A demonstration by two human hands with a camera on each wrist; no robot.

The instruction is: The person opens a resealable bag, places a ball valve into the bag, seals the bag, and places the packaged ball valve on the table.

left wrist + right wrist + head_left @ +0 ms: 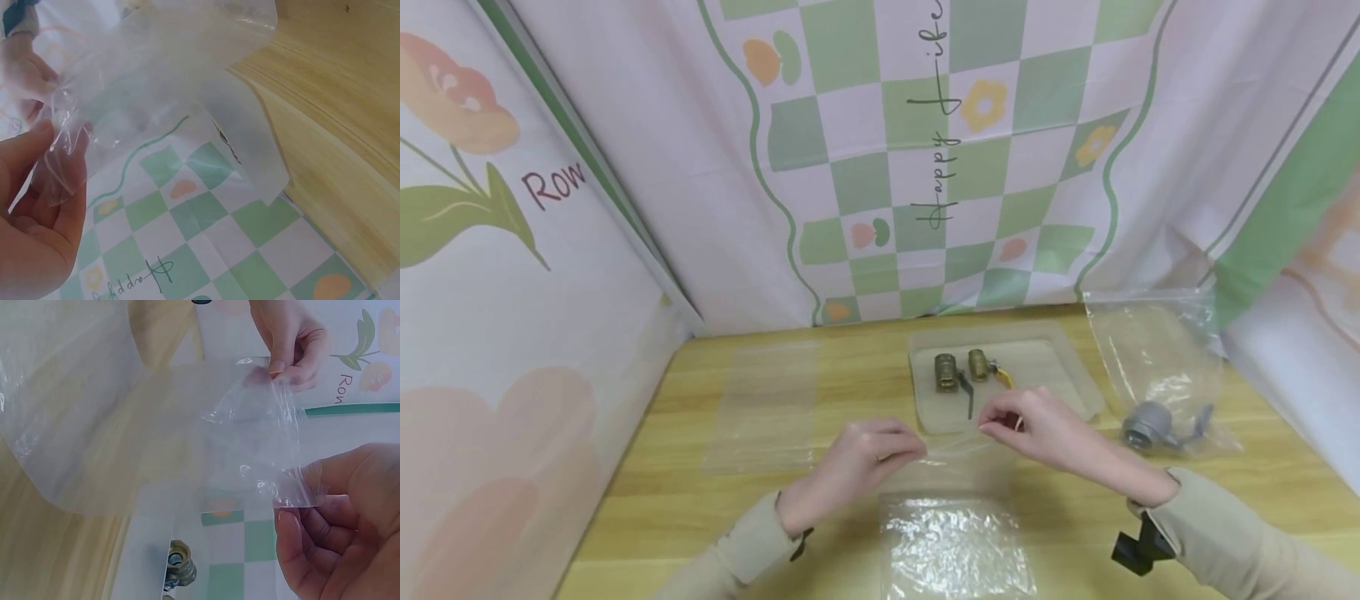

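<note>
My left hand [872,457] and right hand [1033,425] pinch a clear zip bag [237,437] by the two ends of its mouth, stretched between them above the table. In the left wrist view, the bag's film [144,81] passes between my left thumb and fingers. Just beyond the hands, a shallow translucent tray [1075,379] carries two brass ball valves. The left ball valve [947,372] has a dark lever, and the smaller ball valve [978,365] to its right has a yellow lever.
At the right, a clear zip bag [1157,342] holds a grey valve-like fitting [1148,425]. One flat clear bag [767,408] lies at the left on the wooden table [647,467]. Shiny clear plastic [955,546] is at the near edge. Printed cloth walls [865,183] enclose the table's back and sides.
</note>
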